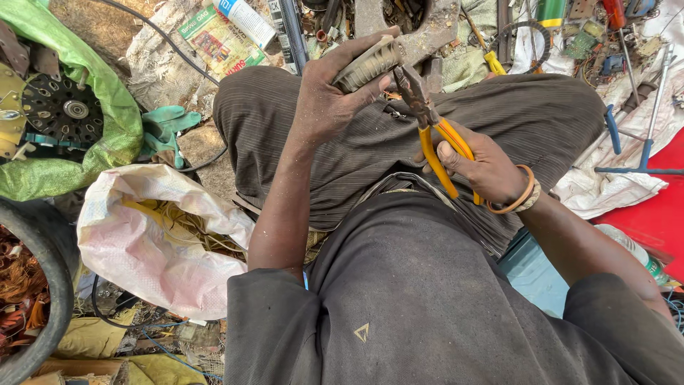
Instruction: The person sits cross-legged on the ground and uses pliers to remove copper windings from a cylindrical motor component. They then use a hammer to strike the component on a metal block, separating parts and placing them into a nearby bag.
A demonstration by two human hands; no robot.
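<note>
My left hand (324, 96) is clamped round a flat grey ribbed coil (367, 64), held above my lap near the left knee. My right hand (484, 171) grips the yellow-handled pliers (427, 121), their nose touching the coil's right edge. The coil looks dull, dusty and whole: I judge the stripping barely begun. At the mat's left edge lies a white sack (142, 242) of loose wire.
</note>
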